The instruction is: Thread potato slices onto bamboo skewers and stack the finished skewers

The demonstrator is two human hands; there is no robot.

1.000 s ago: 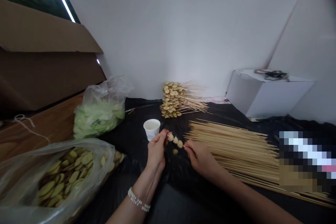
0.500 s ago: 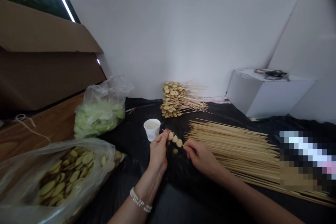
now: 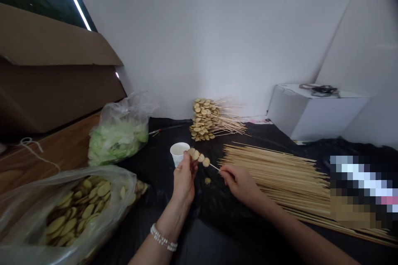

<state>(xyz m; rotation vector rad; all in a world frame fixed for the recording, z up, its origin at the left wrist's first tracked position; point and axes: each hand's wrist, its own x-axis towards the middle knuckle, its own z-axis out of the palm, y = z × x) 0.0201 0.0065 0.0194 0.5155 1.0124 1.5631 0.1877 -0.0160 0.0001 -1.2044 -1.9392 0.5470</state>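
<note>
Several round potato slices sit threaded on a thin wooden skewer, held slanting above the black sheet. My left hand, with a white beaded bracelet at the wrist, is closed around the slices at the skewer's upper left end. The fingers of my right hand pinch the bare lower right part of the stick. Right behind my left hand stands a white paper cup, partly covered by the fingers. A single small slice lies on the sheet below the skewer.
Bare skewers lie in a broad pile at right. Finished potato skewers are stacked by the wall. An open plastic bag of slices sits at front left, with a bag of pale green vegetable behind. A white box stands back right.
My left hand has shifted slightly left and toward the cup, along with the slices. More bare stick shows between the slices and my right hand, which has moved little.
</note>
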